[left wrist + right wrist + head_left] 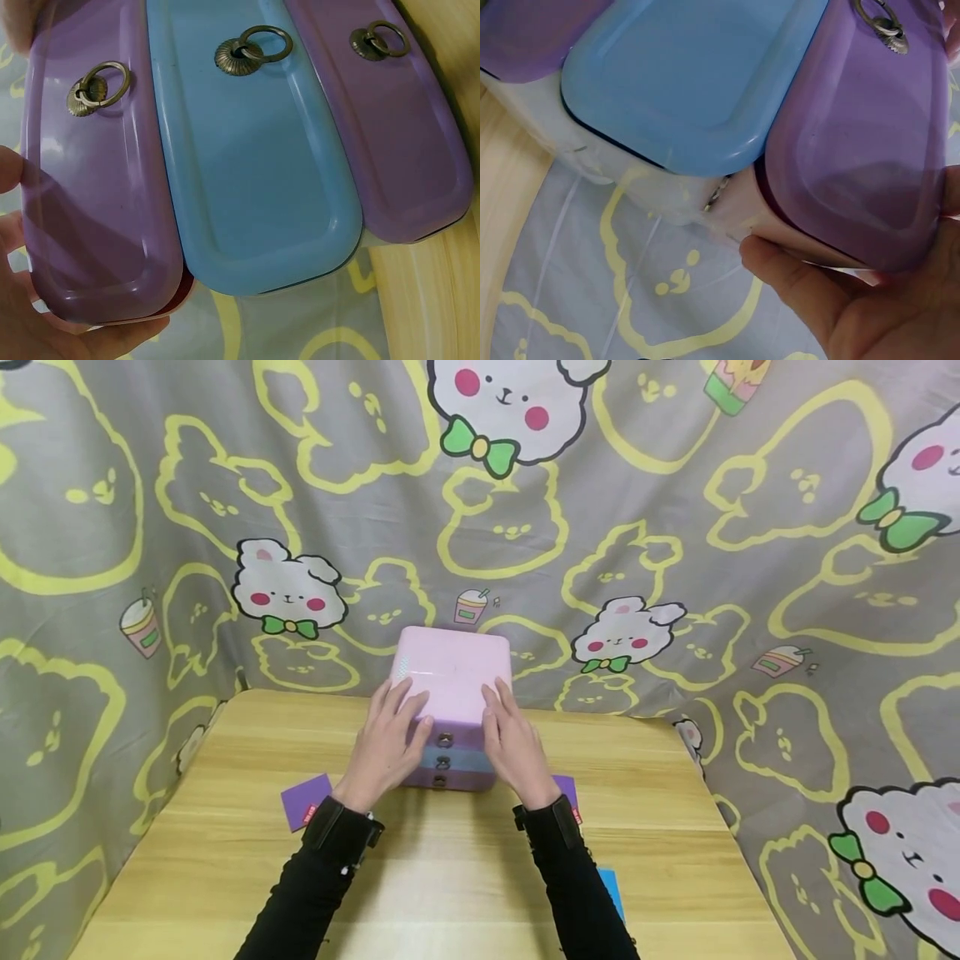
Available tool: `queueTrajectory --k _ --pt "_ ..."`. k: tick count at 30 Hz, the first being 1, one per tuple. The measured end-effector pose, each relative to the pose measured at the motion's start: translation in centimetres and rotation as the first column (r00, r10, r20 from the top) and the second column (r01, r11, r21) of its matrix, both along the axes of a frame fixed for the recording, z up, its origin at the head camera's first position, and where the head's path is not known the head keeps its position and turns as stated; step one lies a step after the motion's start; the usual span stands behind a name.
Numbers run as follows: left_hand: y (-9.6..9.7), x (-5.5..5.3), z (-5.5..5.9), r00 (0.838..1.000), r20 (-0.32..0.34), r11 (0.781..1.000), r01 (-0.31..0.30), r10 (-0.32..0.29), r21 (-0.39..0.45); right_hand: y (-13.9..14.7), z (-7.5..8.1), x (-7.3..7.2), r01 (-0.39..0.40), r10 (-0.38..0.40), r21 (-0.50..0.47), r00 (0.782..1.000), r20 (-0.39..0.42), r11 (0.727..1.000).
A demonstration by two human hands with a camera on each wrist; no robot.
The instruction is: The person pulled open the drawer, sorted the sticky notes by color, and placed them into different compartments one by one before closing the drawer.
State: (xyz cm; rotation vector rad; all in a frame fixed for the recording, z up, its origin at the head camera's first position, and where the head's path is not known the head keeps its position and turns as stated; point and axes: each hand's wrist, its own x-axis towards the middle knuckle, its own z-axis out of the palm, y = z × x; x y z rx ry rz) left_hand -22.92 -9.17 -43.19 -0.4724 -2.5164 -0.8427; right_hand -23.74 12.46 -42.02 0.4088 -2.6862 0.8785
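Observation:
A small three-drawer box [457, 672] stands on the wooden table, its pink top up. Its drawer fronts run purple [97, 187], blue [255, 142] and purple [405, 135] from top down, each with a brass ring pull [255, 49]. My left hand [386, 747] rests on the top's left front corner, fingers spread, one finger along the side. Opposite it, my right hand [517, 747] lies over the right front corner, and one finger reaches along the side wall in the right wrist view. A narrow dark gap shows behind the top drawer front.
Purple cards or packets lie on the table [442, 893] to the left [303, 800] and right [566, 789] of the box, partly covered by the arms. A blue piece [611, 889] shows beside the right sleeve. Patterned grey cloth [510, 527] hangs close behind the box and on both sides.

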Motion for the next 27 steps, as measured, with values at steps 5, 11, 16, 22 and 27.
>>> queueTrajectory --k 5,11,16,22,27 --pt "-0.1 -0.1 0.0 1.000 0.012 1.000 0.002 -0.002 -0.005 -0.3 0.0 0.4 0.021 -0.021 -0.003 0.999 -0.039 1.000" --pt "-0.3 -0.2 0.1 0.999 0.038 1.000 0.012 -0.012 0.003 -0.5 -0.1 0.8 0.047 -0.047 0.000 0.998 -0.046 0.999" --pt "-0.4 -0.4 -0.1 0.999 0.036 1.000 0.025 -0.026 0.019 -0.8 -0.2 1.3 0.076 -0.075 0.005 0.995 -0.065 0.997" --pt "-0.5 -0.8 -0.1 0.998 0.039 0.998 0.045 -0.046 0.040 -1.2 -0.2 1.6 0.102 -0.099 0.027 0.991 -0.085 0.994" --pt "-0.6 -1.1 -0.1 0.997 0.049 0.997 0.059 -0.061 0.048 -1.4 -0.1 2.0 0.126 -0.120 0.043 0.986 -0.112 0.991"
